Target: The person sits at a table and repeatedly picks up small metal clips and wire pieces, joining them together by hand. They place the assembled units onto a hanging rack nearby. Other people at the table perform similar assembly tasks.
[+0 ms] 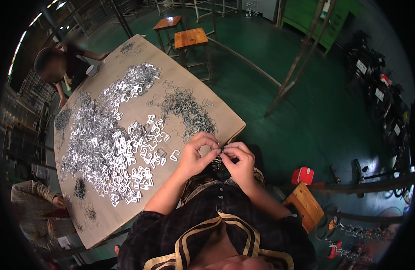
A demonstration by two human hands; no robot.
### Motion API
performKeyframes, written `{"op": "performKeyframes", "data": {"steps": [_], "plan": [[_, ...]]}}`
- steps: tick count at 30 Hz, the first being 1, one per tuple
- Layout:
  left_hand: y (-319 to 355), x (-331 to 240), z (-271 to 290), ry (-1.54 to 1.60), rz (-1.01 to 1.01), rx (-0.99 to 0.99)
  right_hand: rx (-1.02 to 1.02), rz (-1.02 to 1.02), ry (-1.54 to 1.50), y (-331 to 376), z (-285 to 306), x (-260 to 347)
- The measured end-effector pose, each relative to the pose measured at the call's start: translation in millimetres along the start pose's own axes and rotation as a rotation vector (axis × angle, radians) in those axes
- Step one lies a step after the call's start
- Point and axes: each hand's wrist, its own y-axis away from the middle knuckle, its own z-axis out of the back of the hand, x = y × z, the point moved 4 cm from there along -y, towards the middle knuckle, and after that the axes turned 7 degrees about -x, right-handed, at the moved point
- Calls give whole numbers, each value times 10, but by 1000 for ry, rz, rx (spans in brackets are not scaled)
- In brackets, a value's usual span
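Note:
Over the near right corner of the table, my left hand and my right hand meet fingertip to fingertip. Both are closed in a pinch around a small metal piece, whose exact shape is mostly hidden by the fingers. Just beneath them, a cluster of small dark and silvery metal parts shows against my lap. Nearest my left hand lies a heap of thin curved wire hooks. Left of it spreads a big pile of shiny flat metal hooks, with one loose hook at its edge.
The brown-topped table carries smaller dark heaps of wire pieces. A person leans at the far left edge; another person's sleeve is at the near left. Wooden stools stand behind; a red box is at right.

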Motion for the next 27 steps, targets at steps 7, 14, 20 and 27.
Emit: {"op": "performKeyframes", "data": {"steps": [7, 14, 20, 27], "plan": [[-209, -455, -190, 41, -271, -60, -214, 229, 35, -225, 313, 356], [-118, 18, -235, -113, -389, -230, -453, 409, 32, -614, 937, 971], [109, 734, -400, -326, -384, -120, -687, 584, 186, -679, 1813, 1608], [229, 1061, -341, -440, -398, -102, -773, 674, 275, -669, 2495, 2536]]}}
